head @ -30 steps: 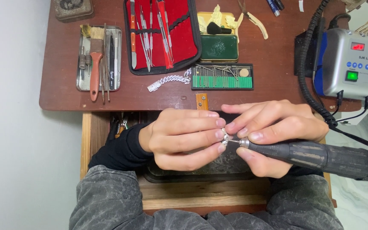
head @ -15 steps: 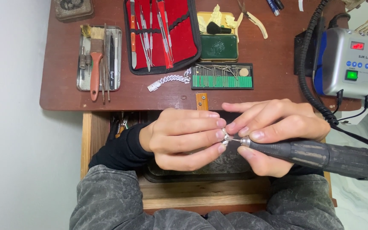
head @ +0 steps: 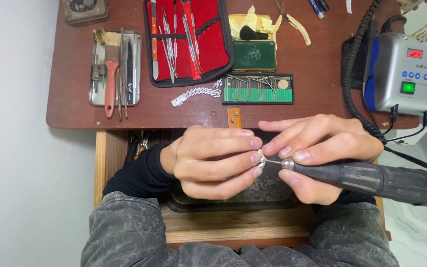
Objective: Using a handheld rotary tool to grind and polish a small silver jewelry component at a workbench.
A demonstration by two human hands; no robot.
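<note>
My left hand pinches a small silver jewellery piece between its fingertips, just below the bench's front edge. My right hand grips a dark rotary handpiece, whose thin bit touches the silver piece. The handpiece body runs off to the right. Both hands sit over a dark tray in the pulled-out wooden drawer.
On the brown bench lie a silver chain bracelet, a green rack of burs, a red-lined tool roll, a metal tray with a brush, a green tin, and a grey control box with a coiled black cable.
</note>
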